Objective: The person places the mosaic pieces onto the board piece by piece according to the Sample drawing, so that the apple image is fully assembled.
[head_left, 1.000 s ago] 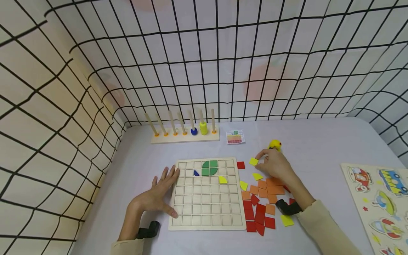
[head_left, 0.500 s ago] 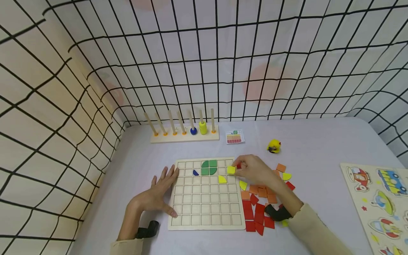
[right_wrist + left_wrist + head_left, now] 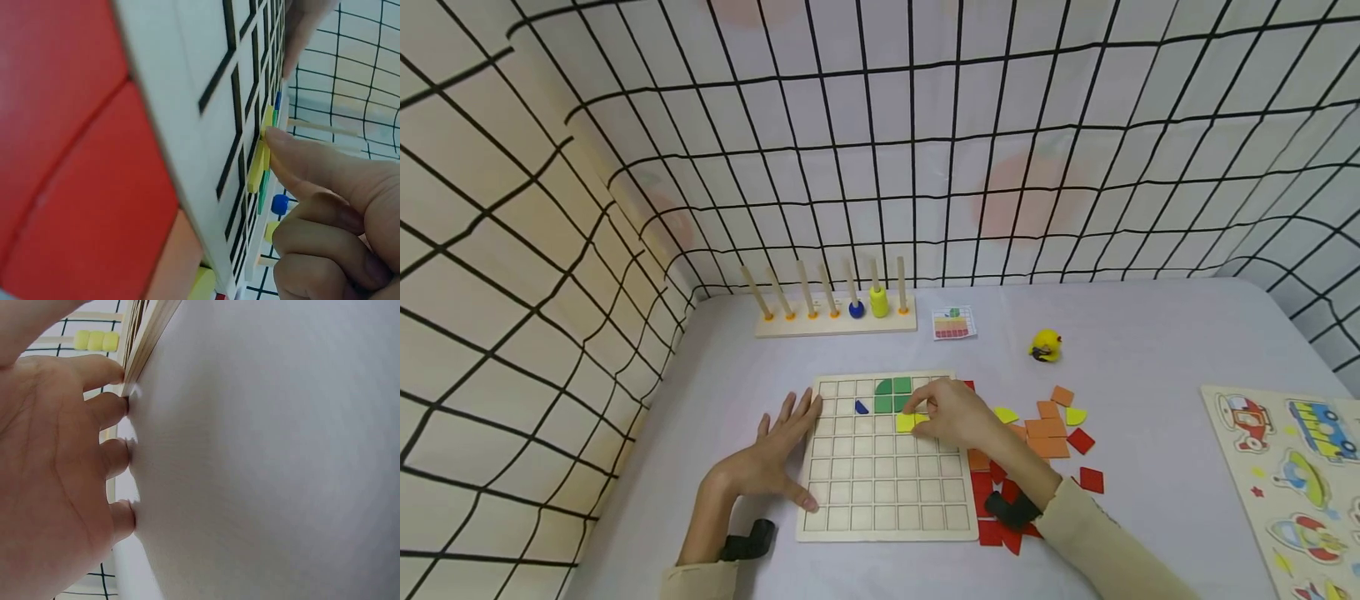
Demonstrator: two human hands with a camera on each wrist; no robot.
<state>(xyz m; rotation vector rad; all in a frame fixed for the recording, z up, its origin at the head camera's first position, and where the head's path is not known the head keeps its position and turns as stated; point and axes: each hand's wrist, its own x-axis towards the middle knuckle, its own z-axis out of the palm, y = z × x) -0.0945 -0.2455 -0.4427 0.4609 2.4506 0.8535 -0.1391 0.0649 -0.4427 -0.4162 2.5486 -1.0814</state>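
On the table lies a pale wooden grid board. Near its top are green pieces forming a leaf shape, with a small blue piece to their left. My right hand pinches a yellow square tile between thumb and fingers, low over a cell just below the green. Right beside it is a yellow rounded piece, partly hidden by the fingers. Along the board's left edge rests my left hand, fingers spread, thumb on the lower left corner; the left wrist view shows its fingertips on the cloth.
Right of the board spread loose orange tiles, red tiles and yellow pieces. Behind stand a peg rack, a pattern card and a yellow duck. A picture puzzle board lies far right.
My right hand has moved left from above the loose pieces to the board, carrying the yellow square tile beside the yellow rounded piece. My left hand has stayed at the board's edge.
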